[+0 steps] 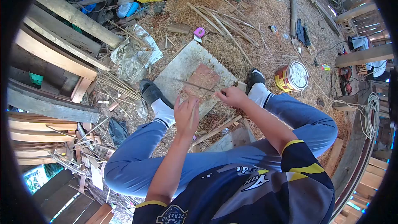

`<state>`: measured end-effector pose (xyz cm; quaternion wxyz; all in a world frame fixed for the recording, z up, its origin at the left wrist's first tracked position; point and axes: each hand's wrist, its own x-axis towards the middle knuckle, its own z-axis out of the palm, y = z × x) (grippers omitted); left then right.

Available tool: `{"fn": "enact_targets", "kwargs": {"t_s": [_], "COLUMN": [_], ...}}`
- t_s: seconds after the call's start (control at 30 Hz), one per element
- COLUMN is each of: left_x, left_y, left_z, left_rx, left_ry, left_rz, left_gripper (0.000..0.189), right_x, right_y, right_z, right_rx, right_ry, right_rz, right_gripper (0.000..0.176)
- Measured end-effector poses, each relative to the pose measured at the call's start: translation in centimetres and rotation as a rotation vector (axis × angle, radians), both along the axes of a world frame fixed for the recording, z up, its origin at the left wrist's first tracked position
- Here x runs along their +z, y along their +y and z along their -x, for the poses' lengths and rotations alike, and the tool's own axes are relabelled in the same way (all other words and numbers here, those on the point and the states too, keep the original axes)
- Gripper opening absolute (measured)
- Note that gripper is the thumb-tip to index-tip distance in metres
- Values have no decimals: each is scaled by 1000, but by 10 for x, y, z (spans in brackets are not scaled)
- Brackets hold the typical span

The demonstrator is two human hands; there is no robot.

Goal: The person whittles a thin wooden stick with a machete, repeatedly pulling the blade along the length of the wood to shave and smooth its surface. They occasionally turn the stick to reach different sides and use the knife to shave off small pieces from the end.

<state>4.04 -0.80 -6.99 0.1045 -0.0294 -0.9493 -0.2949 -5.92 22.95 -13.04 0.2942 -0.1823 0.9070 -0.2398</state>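
Note:
My right hand (pixel 231 98) is closed around the handle of a long, thin-bladed knife (pixel 198 86). Its dark blade points left across a reddish square slab (pixel 204 77) on a pale flat board (pixel 174 71) between my feet. Just below the blade, my left hand (pixel 185 113) is closed on a thin strip of wood (pixel 192 117), which runs back along the palm toward the wrist. Fine shavings lie scattered over the slab and the board near both hands.
A pink tape measure (pixel 199 32) sits at the board's far corner. Long thin strips (pixel 226 24) lie beyond it on the shavings-covered ground. A paint bucket (pixel 292 76) stands right of my right shoe (pixel 256 79). Crumpled plastic (pixel 134 54) lies left; stacked planks (pixel 49 49) line the left side.

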Motion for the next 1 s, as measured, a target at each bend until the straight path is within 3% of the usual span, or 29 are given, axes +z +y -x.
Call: {"fn": "enact_targets", "kwargs": {"t_s": [0.07,0.17,0.27,0.37,0.47,0.77,0.87,1.0], "left_x": [-1,-2,-2,1,-2,-2,0,-2], "left_y": [3,1,2,1,1,3,1,2], "left_z": [0,0,1,5,-3,-1,4,1], "left_rx": [0,5,7,0,-14,-3,1,2], "left_ry": [62,47,43,42,29,51,52,71], "left_rz": [-33,-44,-52,-45,-43,-45,-46,-69], "left_gripper": [6,4,5,6,7,7,7,8], "right_x": [-7,-3,2,-12,-2,-12,-10,-7], "right_y": [4,6,5,9,11,13,12,15], "right_z": [5,-5,4,1,2,3,-4,2], "right_rx": [-40,33,-70,7,-11,-60,18,-64], "right_ry": [-28,6,-97,32,-74,0,47,-25], "right_rz": [-64,59,-16,47,8,-47,11,-42], "right_gripper": [62,63,63,63,64,63,62,62]}}
